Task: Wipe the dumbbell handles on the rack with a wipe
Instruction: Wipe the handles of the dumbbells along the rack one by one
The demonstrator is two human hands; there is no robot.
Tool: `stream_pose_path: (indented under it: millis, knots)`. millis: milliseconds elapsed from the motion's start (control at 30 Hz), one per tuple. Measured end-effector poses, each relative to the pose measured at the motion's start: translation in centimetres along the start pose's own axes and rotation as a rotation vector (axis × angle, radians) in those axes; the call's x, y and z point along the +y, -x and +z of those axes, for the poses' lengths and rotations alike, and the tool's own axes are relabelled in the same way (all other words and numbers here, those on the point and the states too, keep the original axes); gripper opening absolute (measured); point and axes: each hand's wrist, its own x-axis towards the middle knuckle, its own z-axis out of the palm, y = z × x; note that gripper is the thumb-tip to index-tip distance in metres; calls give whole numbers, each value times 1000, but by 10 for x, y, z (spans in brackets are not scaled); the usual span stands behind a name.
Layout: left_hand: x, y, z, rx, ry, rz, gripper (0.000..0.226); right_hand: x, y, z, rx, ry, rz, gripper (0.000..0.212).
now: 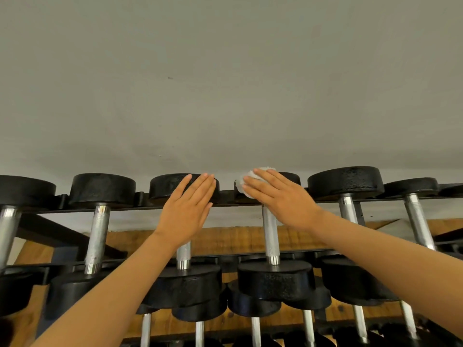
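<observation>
A row of black dumbbells with chrome handles lies across the black rack (140,207). My left hand (186,211) is flat with straight fingers over the far head of one dumbbell (172,185), hiding most of its handle (183,256). My right hand (278,199) lies flat, fingers straight, pressing a white wipe (244,181) against the far head of the neighbouring dumbbell. That dumbbell's handle (270,234) shows below my palm, running down to its near head (275,279).
More dumbbells sit to the left (99,229) and right (347,209) on the same tier. A lower tier of dumbbells (253,304) lies beneath. A brown wooden floor (225,239) shows through the rack, and a plain grey wall (225,83) rises behind.
</observation>
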Motion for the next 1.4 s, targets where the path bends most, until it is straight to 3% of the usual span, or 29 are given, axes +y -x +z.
stream_pose_path:
  millis: [167,400,467,567,733,867,1033,1167,1400]
  knots:
    - [-1,-1,1,19,40,9,55,32,39,-8,-14,-67,-67,45]
    - [-3,-2,1,46,77,29,54,-16,-44,1,-159,164,-63,46]
    - [-5,-1,2,57,85,35,54,-13,-41,0,-131,168,-118,42]
    - [-5,-1,0,58,100,33,54,6,-13,-3,-74,96,-160,53]
    - [-4,-1,0,27,117,20,56,20,34,5,66,7,34,48]
    - [-3,-1,0,30,118,14,57,-1,8,6,27,36,137,50]
    - [-3,-2,0,52,113,24,53,-15,-44,8,-94,147,-18,46]
    - [-4,-1,-2,30,115,22,55,-6,-32,5,-53,105,-52,47]
    - [-2,-1,-5,-11,145,-25,57,10,43,14,163,-261,324,49]
